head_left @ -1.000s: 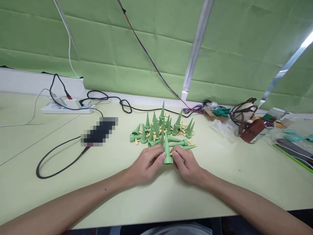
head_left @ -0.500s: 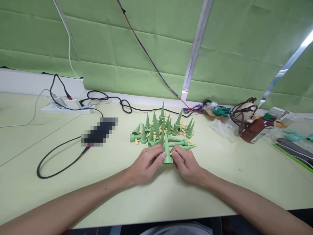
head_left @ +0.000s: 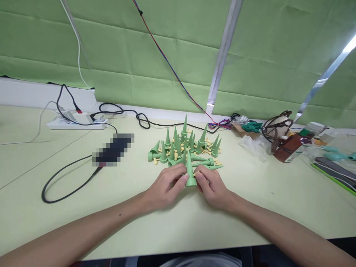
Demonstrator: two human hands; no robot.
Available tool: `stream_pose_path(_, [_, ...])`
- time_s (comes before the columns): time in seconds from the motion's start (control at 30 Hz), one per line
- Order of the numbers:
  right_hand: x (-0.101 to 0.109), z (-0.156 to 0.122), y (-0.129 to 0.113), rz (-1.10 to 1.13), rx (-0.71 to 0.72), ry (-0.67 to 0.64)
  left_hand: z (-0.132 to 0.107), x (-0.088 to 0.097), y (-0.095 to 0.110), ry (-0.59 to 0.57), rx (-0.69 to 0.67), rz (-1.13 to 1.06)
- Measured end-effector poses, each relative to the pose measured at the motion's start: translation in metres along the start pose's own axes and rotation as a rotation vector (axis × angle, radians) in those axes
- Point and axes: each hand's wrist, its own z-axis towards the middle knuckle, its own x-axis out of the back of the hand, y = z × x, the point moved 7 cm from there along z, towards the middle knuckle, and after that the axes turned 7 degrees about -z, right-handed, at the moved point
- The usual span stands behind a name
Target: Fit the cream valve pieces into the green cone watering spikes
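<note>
A green plastic cone spike [head_left: 190,171] stands upright on the pale green table [head_left: 139,207], point up. My left hand [head_left: 167,187] pinches its wide base from the left with curled fingers. My right hand [head_left: 211,187] presses a small yellow piece [head_left: 196,173] against the cone's right side. Just behind them lies a pile of several more green cones [head_left: 183,148], some upright and some lying flat, mixed with small yellow pieces.
A blurred dark device [head_left: 113,149] with a black cable [head_left: 63,181] lies to the left, a white power strip [head_left: 75,121] behind it. At the right are plastic bags [head_left: 253,144], a brown bag [head_left: 286,146] and flat dark items [head_left: 333,170]. A green curtain hangs behind.
</note>
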Motion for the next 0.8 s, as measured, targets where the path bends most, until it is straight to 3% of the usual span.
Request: stream_pose_path(0.8, [0.0028, 0.0023, 0.0004, -0.003, -0.015, 0.013, 0.0003, -0.0026, 0.0014, -0.048, -0.031, -0.015])
